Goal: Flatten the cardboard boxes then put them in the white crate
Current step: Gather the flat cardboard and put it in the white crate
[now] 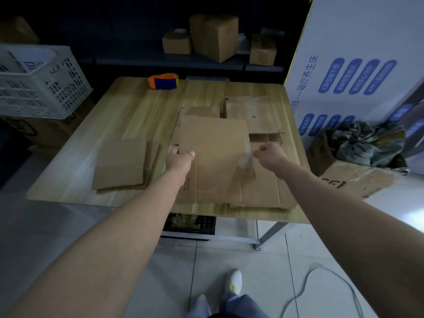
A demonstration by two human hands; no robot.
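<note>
- Dim storeroom, with a wooden worktop [137,106] strewn with flat card.
- The left grip [180,158] pinches the left edge of the flattened box [213,152], thumb on top; the box's long axis runs away from the person.
- The right grip [269,154] is curled at the box's right edge (on card or tape, I cannot tell).
- The white crate [57,88] stands far left, off the worktop, nearer the left grip; another flat stack [121,164] lies between.

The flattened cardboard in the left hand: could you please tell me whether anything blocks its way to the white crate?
Nothing visible blocks it. The flattened cardboard, gripped by the left hand, has only a low flat cardboard stack and bare table between it and the white crate.
</note>
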